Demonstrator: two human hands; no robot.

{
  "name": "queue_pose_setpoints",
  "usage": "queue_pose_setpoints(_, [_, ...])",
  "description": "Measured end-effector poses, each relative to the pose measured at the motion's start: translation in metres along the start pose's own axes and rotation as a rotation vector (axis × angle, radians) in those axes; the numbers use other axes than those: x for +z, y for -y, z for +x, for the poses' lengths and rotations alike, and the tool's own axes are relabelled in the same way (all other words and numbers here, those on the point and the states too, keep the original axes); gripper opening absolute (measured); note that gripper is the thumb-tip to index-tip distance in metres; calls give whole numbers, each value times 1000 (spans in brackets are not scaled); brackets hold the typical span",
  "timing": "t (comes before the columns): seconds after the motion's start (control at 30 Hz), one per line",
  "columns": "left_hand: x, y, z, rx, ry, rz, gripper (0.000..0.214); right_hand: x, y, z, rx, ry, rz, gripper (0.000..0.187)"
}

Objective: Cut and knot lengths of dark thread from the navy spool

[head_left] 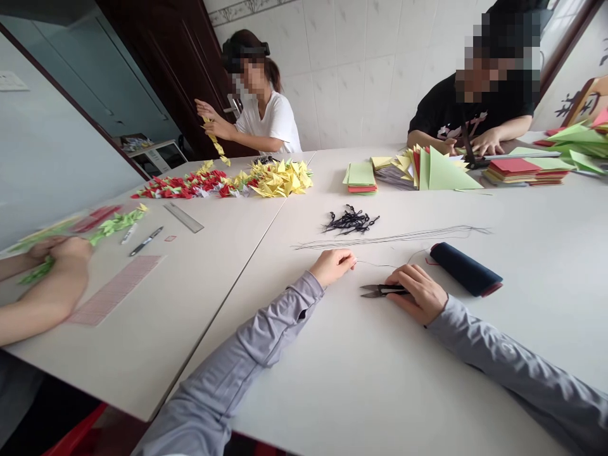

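Between my hands runs a thin dark thread. My left hand is closed, pinching the thread's end at the fingertips. My right hand rests on the table, its fingers wrapped over a pair of thread snips whose dark blades point left and stand apart. A navy thread spool lies on its side just right of that hand, and the thread leads toward it. Several cut threads lie stretched out beyond my hands. Behind them sits a small heap of black cord loops.
Across the table are stacked paper sheets and a pile of folded yellow paper pieces. A ruler, a pen and a pink lined sheet lie left of the table seam. Three other people work around the table.
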State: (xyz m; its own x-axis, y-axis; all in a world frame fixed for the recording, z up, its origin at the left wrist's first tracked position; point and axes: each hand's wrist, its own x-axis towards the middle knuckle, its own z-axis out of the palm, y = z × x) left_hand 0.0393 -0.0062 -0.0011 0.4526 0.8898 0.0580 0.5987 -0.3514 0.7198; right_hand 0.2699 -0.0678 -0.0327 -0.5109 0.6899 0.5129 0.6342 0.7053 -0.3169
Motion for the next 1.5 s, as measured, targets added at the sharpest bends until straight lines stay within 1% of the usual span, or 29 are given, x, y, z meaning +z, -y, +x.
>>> queue_pose_setpoints(0.13, [1, 2, 1, 13, 0, -7, 28, 2, 2, 0, 57, -17, 19, 16])
queue_pose_setpoints(0.27, [1, 2, 1, 4, -3, -22, 29, 4, 6, -1, 59, -12, 71, 9])
queue_pose_setpoints(0.4, [0, 1, 1, -19, 0, -17, 29, 6, 9, -1, 64, -48, 68, 10])
queue_pose_setpoints(0.5, [1, 0, 1, -37, 11, -37, 28, 7, 8, -2, 146, -62, 64, 15])
queue_pose_setpoints(0.6, [0, -1, 1, -46, 27, -62, 28, 7, 8, -4, 209, -3, -36, 27])
queue_pose_setpoints(0.73, [-1, -1, 1, -57, 36, -66, 29, 7, 11, -6, 299, 46, -277, 34])
queue_pose_setpoints(0.8, [-1, -2, 1, -59, 46, -75, 29, 7, 12, -6, 297, 65, -335, 37])
queue_pose_setpoints(0.9, [-2, -3, 1, -67, 59, -77, 30, 6, 14, -6, 296, 98, -345, 40])
queue_pose_setpoints(1.07, [-2, -7, 0, -69, 65, -83, 30, 4, 18, -1, 373, 163, -341, 43])
queue_pose_setpoints(1.17, [-1, -6, -1, -65, 87, -91, 29, 5, 23, 9, 424, 227, -353, 44])
queue_pose_setpoints(1.33, [-1, -4, 0, -27, 140, -106, 30, 8, 33, 28, 466, 323, -387, 44])
queue_pose_setpoints(1.4, [-2, -2, 0, -23, 160, -112, 30, 7, 33, 31, 503, 349, -417, 45])
queue_pose_setpoints(1.5, [-4, 1, 2, -17, 181, -115, 30, 2, 26, 29, 577, 367, -467, 44])
